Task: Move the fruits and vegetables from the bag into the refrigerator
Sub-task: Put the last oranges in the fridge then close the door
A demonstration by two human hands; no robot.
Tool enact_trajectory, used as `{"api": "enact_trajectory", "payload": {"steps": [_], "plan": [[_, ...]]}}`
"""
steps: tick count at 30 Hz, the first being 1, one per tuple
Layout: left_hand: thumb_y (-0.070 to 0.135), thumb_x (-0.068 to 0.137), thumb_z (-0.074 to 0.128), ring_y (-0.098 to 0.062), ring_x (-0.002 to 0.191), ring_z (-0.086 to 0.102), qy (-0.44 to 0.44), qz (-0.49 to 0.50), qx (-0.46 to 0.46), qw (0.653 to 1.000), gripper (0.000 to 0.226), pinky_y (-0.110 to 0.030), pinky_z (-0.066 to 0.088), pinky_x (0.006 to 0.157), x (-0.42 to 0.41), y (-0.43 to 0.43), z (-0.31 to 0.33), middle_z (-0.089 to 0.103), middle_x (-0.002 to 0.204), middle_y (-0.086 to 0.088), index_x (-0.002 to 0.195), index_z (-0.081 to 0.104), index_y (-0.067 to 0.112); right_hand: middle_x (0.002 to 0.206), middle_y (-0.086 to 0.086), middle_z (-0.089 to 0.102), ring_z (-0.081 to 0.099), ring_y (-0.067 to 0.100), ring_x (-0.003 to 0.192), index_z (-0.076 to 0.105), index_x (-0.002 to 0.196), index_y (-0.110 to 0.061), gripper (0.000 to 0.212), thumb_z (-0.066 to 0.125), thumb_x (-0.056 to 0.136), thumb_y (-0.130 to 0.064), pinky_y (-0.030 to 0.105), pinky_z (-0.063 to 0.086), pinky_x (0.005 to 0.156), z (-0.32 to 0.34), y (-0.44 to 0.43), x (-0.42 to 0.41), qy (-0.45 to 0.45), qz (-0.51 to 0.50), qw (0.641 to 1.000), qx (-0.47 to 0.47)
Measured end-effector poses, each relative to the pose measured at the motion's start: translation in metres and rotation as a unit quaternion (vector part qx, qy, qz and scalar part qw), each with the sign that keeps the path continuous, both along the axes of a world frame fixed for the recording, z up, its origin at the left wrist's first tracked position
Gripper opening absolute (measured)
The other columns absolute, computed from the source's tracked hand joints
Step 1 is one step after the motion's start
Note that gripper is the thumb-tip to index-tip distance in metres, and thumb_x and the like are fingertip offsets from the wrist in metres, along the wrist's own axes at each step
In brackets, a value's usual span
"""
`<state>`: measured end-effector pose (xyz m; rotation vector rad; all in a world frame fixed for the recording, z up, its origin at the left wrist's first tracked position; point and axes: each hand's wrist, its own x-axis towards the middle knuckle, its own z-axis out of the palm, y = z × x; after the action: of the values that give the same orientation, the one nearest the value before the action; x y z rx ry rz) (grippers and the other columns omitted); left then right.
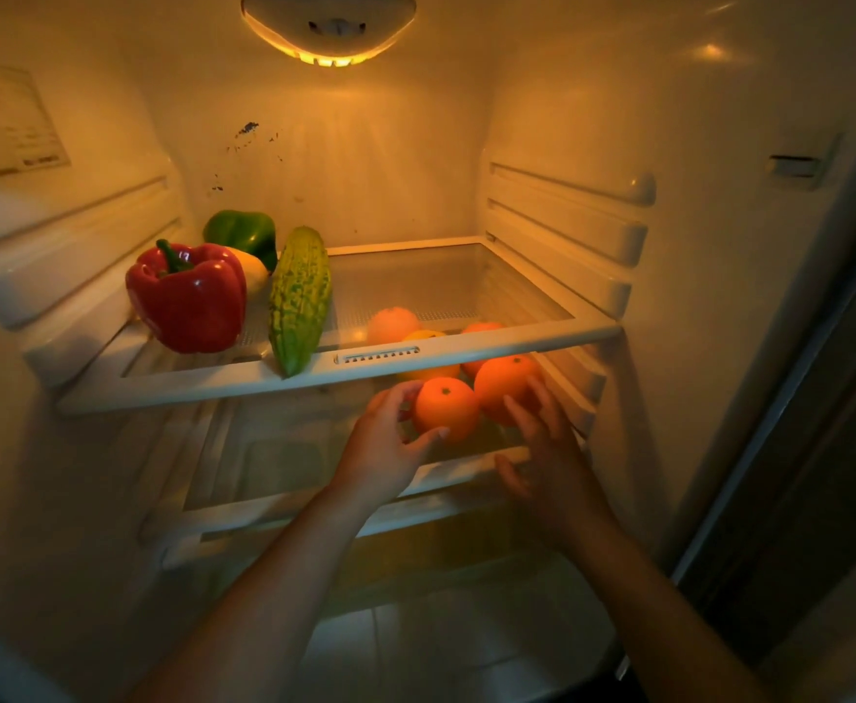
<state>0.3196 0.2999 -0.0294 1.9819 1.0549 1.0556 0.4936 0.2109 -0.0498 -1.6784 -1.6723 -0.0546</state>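
Observation:
Inside the open refrigerator, the upper glass shelf (466, 342) carries a red bell pepper (187, 296), a green bell pepper (241, 233), a pale yellow vegetable (253, 271) half hidden between them, and a bitter gourd (299, 301). On the lower shelf (461, 464) at the right lie several oranges: a front one (446, 408), another (504, 385) to its right, more seen through the glass behind. My left hand (385, 443) is spread, fingers touching the front orange's left side. My right hand (547, 449) is spread in front of the right orange. Neither hand grips a fruit. No bag shows.
The interior lamp (329, 27) glows at the top. Ribbed shelf rails (568, 230) line the right wall. The right half of the upper shelf and the left half of the lower shelf hold nothing. The refrigerator's dark door edge (796, 398) runs down the right side.

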Motion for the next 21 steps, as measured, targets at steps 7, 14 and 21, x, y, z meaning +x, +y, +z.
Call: {"api": "enact_trajectory", "payload": {"steps": [7, 14, 21], "plan": [[0.024, 0.075, 0.076, -0.007, 0.107, 0.052, 0.023, 0.026, 0.023, 0.999, 0.056, -0.031, 0.048, 0.090, -0.005, -0.014, 0.003, 0.049, 0.120, 0.007, 0.125, 0.050, 0.023, 0.156, 0.006, 0.013, 0.012, 0.018, 0.141, 0.037, 0.139, -0.020, 0.061, 0.061, 0.083, -0.023, 0.038, 0.027, 0.109, 0.006, -0.005, 0.002, 0.027, 0.028, 0.999, 0.000], [0.032, 0.081, 0.069, -0.013, 0.115, 0.052, 0.092, 0.049, 0.088, 0.991, 0.054, -0.026, 0.044, 0.090, -0.027, -0.054, 0.009, 0.051, 0.130, 0.001, 0.130, 0.048, 0.023, 0.148, 0.016, 0.031, 0.024, 0.031, 0.140, 0.046, 0.133, -0.010, 0.058, 0.052, 0.081, -0.036, 0.049, 0.028, 0.111, 0.006, -0.026, -0.005, 0.032, 0.042, 0.999, 0.002], [0.039, 0.086, 0.061, -0.012, 0.121, 0.046, 0.153, 0.043, 0.107, 0.981, 0.052, -0.026, 0.039, 0.097, -0.050, -0.111, 0.008, 0.048, 0.133, 0.003, 0.132, 0.047, 0.021, 0.144, 0.013, 0.036, 0.032, 0.025, 0.135, 0.047, 0.132, -0.009, 0.053, 0.063, 0.082, -0.016, 0.018, 0.020, 0.109, 0.003, -0.083, -0.024, 0.031, 0.069, 0.997, -0.026]]}}
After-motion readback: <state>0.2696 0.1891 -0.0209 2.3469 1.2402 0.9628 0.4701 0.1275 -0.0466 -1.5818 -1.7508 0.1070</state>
